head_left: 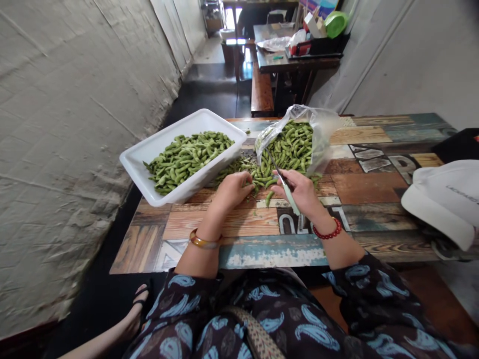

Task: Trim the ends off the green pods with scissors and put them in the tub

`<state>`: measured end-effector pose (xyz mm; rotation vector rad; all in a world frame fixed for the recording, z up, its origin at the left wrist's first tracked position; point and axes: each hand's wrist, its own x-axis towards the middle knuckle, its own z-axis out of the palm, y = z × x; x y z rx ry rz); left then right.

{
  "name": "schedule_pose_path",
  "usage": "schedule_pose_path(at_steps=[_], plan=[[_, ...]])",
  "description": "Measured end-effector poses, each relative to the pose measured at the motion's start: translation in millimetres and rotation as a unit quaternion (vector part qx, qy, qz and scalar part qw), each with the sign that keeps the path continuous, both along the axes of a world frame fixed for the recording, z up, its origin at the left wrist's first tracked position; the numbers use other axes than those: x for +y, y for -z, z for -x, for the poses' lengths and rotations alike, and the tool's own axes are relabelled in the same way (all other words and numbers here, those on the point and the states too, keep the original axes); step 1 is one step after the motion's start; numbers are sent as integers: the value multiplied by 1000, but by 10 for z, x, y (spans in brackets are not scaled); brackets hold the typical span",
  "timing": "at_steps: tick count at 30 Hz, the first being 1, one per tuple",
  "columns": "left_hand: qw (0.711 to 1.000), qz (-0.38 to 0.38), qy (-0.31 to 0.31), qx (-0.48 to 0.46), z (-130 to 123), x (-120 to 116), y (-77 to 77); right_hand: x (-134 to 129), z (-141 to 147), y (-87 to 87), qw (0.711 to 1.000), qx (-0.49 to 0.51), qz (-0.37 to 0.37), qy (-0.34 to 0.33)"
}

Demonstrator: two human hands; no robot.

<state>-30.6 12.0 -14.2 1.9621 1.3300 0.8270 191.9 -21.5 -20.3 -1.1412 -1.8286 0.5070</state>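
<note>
My right hand (pixel 298 192) is closed around a knife (pixel 289 193) with a pale green handle, its thin blade slanting up and left over the pods. Its fingertips are close to a loose green soybean pod (pixel 269 198). My left hand (pixel 235 188) is curled, thumb and fingers drawn together by the loose pile; whatever they pinch is hidden. A clear plastic bag (pixel 325 142) lies with its mouth toward me, and soybean pods (pixel 290 147) spill from it. To the left, a white plastic tub (pixel 140 172) holds many more soybean pods (pixel 187 162).
Stem scraps (pixel 239 163) lie between tub and bag on the wood-patterned table (pixel 368 187). A white cap (pixel 443 199) rests at the right edge. Beyond are a bench (pixel 262 89) and another table with items. A rough wall (pixel 75 124) runs along the left. Another person's sandaled foot (pixel 138 304) shows lower left.
</note>
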Motion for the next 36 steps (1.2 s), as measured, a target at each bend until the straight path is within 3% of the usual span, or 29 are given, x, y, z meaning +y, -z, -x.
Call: schedule_pose_path(at_steps=[3,7,10,13,19,22,28,36], plan=[[997,-7,-12,73,-1,-3,49,-1,-1,0,1000,4,2,-5],[994,-32,-5,103,-21,22,80,1,-3,8,1000,4,3,-15],[998,-45,2,48,-31,51,68,6,-8,13,1000,3,-3,-11],[998,-1,0,-67,-33,40,11,13,-16,22,1000,-7,-6,-5],[946,134,-7,-295,-69,-66,-95,32,-32,94,998,-48,-7,-27],[934,167,-13,-314,-90,-93,-96,34,-31,121,997,-63,-7,-49],[949,141,12,-283,-116,-106,-95,34,-26,123,994,-52,-17,-96],[946,142,26,-292,-124,-121,-113,19,-32,80,993,-72,-9,-96]])
